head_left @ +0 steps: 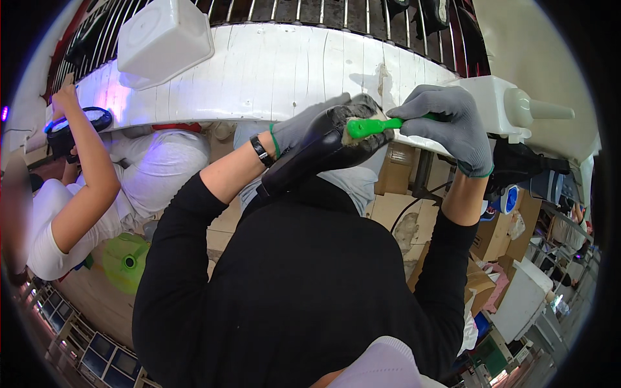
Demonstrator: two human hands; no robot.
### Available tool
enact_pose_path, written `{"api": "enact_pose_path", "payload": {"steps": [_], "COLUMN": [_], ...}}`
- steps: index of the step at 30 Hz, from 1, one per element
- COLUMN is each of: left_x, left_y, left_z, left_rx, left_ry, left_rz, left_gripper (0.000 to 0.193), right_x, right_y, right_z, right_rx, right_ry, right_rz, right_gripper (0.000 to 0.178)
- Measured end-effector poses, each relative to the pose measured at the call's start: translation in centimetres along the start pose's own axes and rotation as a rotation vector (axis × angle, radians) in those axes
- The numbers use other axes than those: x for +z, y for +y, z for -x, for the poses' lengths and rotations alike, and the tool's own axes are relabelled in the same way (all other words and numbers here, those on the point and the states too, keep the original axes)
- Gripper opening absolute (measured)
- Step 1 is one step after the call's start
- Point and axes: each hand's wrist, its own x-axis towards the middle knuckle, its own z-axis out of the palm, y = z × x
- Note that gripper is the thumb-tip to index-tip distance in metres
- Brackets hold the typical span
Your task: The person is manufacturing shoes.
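Holding a black shoe (314, 147) in left hand (299, 127), a green tool (366, 128) in right hand (451, 116).

A shoe (310, 152) is held at the near edge of the desk (278, 71), with a brush (365, 128) placed over its sole. On the desk, a tub (158, 48) is set to the left; a container (488, 103) is positioned at the right end. A rack (322, 13) is located behind. Cardboard boxes (525, 220) are gathered lower right.

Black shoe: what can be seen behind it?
Behind the black shoe, part of the gray-gloved left hand shows, and beyond it the white worktop. The shoe covers part of that hand, so its full grip cannot be seen.
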Motion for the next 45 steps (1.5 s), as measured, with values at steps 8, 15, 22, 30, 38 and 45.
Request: {"api": "enact_pose_path", "payload": {"steps": [8, 15, 22, 30, 38, 45], "left_x": [5.0, 3.2, 4.4, 3.5, -0.3, -1.4], "left_y": [5.0, 5.1, 5.0, 4.1, 3.0, 10.5], "left_z": [0.1, -0.2, -0.1, -0.2, -0.6, -0.5], "left_rx": [-0.062, -0.129, -0.129, -0.147, -0.087, -0.125], "left_ry": [0.502, 0.503, 0.541, 0.511, 0.288, 0.6], "left_rz": [-0.544, -0.334, -0.376, -0.315, 0.024, -1.296], "left_gripper": [0.067, 0.057, 0.06, 0.057, 0.052, 0.059], "right_x": [-0.5, -1.4, -2.2, -0.6, -2.4, 2.7], "right_y": [0.9, 0.7, 0.8, 1.0, 2.5, 12.6], "right_z": [0.2, 0.2, 0.6, 0.0, 1.7, 5.6], "right_rx": [0.047, 0.064, 0.06, 0.024, 0.166, 0.261], "right_ry": [0.145, -0.104, -0.147, -0.114, -0.128, 0.423], "right_rz": [0.161, 0.04, 0.014, -0.053, -0.016, -0.565], "right_gripper": [0.02, 0.017, 0.019, 0.024, 0.021, 0.013]}}
